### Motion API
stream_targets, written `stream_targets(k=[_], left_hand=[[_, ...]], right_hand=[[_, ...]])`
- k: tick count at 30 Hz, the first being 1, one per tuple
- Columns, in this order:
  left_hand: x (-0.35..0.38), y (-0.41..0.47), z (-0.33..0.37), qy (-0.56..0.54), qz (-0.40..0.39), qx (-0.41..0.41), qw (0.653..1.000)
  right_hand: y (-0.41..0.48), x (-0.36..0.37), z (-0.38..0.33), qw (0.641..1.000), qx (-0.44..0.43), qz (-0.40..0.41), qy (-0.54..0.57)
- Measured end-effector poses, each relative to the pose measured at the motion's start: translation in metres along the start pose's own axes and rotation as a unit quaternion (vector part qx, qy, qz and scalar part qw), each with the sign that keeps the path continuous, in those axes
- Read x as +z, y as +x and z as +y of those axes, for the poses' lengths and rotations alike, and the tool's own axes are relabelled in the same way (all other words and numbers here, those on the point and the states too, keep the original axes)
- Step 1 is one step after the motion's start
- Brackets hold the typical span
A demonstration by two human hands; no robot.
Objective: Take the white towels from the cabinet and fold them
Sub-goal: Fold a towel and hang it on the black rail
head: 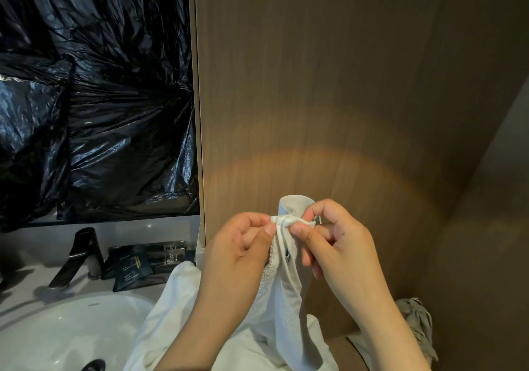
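Observation:
A white towel (289, 293) hangs in front of me, bunched at its top edge. My left hand (237, 253) pinches that edge between thumb and fingers, and my right hand (335, 244) pinches the same edge just to the right. The two hands almost touch. The towel's lower part drapes down over more white cloth (177, 307) at the counter's edge. Behind the hands stands the brown wooden cabinet panel (343, 98). Another pale towel (418, 322) lies crumpled at the lower right.
A white sink basin (65, 330) with a dark faucet (77, 259) sits at the lower left. Several black packets (134, 267) lie behind the faucet. Black plastic sheeting (94, 98) covers the wall at the left.

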State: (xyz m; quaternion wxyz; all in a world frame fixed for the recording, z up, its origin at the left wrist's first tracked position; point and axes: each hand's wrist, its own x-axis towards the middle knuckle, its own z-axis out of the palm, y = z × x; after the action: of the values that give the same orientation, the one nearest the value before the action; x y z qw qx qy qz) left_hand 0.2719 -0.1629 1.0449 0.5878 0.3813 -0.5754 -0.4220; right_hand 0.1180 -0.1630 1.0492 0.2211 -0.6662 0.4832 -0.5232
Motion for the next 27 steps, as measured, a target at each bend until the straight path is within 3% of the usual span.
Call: stream_targets(k=[5, 13, 17, 20, 27], left_hand=[[0.000, -0.002, 0.002, -0.028, -0.034, -0.010, 0.999], [-0.002, 0.000, -0.003, -0.019, -0.004, 0.003, 1.000], [-0.007, 0.003, 0.000, 0.007, 0.008, 0.026, 1.000], [-0.015, 0.011, 0.005, 0.042, 0.026, 0.054, 0.997], [-0.039, 0.043, 0.020, 0.133, 0.057, 0.105, 0.984]], right_hand=[[0.000, 0.001, 0.000, 1.000, 0.001, 0.002, 0.008], [0.002, 0.002, -0.002, 1.000, -0.010, -0.010, 0.006], [0.008, -0.005, 0.003, 0.998, -0.002, -0.055, -0.015], [0.016, -0.019, 0.008, 0.989, -0.014, -0.106, -0.099], [0.043, -0.060, 0.016, 0.939, -0.073, -0.141, -0.306]])
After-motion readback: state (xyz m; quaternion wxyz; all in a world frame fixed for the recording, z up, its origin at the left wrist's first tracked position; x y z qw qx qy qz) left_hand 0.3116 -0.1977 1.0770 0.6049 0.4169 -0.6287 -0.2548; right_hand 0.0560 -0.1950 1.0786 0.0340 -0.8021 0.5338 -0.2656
